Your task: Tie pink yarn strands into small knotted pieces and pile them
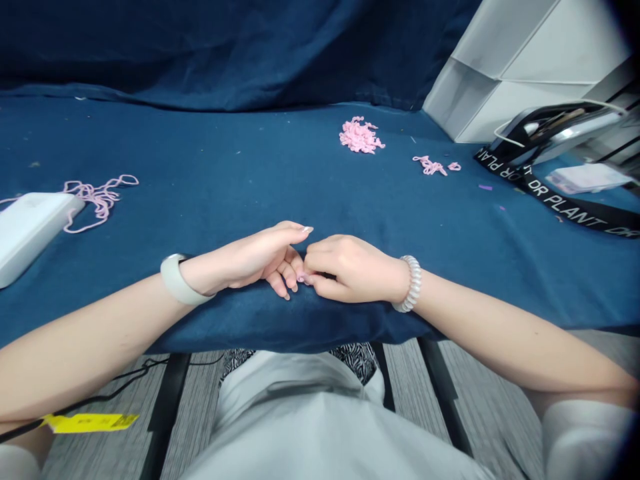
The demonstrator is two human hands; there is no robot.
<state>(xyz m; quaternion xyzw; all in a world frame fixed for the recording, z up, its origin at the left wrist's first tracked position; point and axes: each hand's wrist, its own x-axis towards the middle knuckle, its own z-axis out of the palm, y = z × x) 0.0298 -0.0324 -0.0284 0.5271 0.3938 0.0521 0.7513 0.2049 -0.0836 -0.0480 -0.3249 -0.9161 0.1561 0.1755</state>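
Note:
My left hand [255, 260] and my right hand [350, 270] meet at the near edge of the blue cloth, fingers curled inward. A small pink piece of yarn [301, 277] shows between their fingertips and is mostly hidden by them. A heap of crinkled pink yarn [360, 135] lies far ahead of my hands, with smaller pink bits [430, 165] to its right. A looser pink yarn tangle [95, 200] lies well to the left of my left hand.
A white rounded box [30, 233] rests on the blue cloth [200, 180] at the left edge. At the right lie a black strap with white lettering [555, 200] and a shiny dark object [555, 133]. A white angular structure [515, 67] stands behind them.

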